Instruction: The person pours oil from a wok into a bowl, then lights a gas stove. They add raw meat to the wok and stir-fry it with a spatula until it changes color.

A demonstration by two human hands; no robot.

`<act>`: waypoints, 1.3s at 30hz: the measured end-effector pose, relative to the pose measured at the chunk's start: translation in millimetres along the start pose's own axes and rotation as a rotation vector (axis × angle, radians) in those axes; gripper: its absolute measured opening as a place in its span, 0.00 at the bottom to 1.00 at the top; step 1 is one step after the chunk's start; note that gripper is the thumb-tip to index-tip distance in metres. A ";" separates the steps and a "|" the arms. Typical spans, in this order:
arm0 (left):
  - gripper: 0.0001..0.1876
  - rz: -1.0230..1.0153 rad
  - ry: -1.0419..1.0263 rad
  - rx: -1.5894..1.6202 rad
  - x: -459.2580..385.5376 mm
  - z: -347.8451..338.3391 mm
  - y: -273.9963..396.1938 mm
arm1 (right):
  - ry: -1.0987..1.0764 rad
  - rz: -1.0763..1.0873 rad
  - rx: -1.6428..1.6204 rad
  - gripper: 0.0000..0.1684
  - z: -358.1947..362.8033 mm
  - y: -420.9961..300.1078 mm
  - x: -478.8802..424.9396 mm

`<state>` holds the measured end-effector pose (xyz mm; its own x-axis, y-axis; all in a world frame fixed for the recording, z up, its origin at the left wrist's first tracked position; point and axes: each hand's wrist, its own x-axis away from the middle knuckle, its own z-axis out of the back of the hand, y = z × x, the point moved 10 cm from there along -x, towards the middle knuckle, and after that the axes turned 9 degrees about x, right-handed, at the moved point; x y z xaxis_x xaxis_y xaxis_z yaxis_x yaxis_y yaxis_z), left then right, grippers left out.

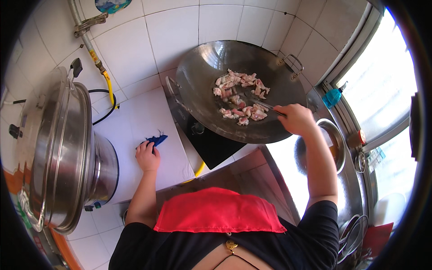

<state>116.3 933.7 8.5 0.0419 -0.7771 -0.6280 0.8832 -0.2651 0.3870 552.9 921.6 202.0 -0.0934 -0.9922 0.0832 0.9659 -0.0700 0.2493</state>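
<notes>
A large two-handled metal wok (202, 91) sits over a black cooktop (216, 145). Pieces of pale pink meat (254, 113) lie in its middle, in a rough ring. My right hand (295, 118) grips the handle of a metal spatula (265, 105), whose head is blurred among the meat. On the white surface to the left, my left hand (147, 156) rests with its fingers on a dark blue cloth (158, 140); whether it grips the cloth is not clear.
A big stainless steel pot (71, 145) stands at the left, beside a yellow gas hose (108, 86). Right of the wok are a metal bowl (341, 145), a blue bottle (332, 98) and a red-lidded jar (357, 137). Tiled walls and a window sill bound the corner.
</notes>
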 end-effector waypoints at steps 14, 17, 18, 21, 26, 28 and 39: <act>0.08 0.007 0.007 -0.013 1.0 3.3 2.2 | -0.064 -0.001 0.014 0.18 13.4 -2.6 5.5; 0.08 0.028 0.007 -0.008 2.2 4.2 0.8 | -0.060 -0.008 0.071 0.18 25.5 17.1 13.9; 0.08 0.025 0.004 -0.014 2.0 3.4 0.4 | -0.080 -0.062 0.126 0.18 24.4 21.8 9.8; 0.08 0.003 -0.007 -0.006 0.7 -2.0 -0.8 | -0.049 -0.063 0.181 0.18 11.1 6.7 -14.6; 0.09 0.001 -0.001 0.004 0.1 0.0 0.3 | -0.013 0.016 0.031 0.19 -5.2 -8.3 -17.1; 0.09 0.013 0.012 -0.002 2.1 3.6 -0.3 | -0.087 0.040 0.020 0.18 13.7 -6.4 -1.2; 0.09 0.002 -0.004 0.005 0.0 0.0 0.3 | -0.012 0.029 0.055 0.19 -1.2 -10.7 -20.1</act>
<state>116.6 933.6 8.6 0.0418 -0.7802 -0.6241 0.8806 -0.2663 0.3920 544.7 942.2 196.5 -0.0686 -0.9924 0.1024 0.9536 -0.0351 0.2991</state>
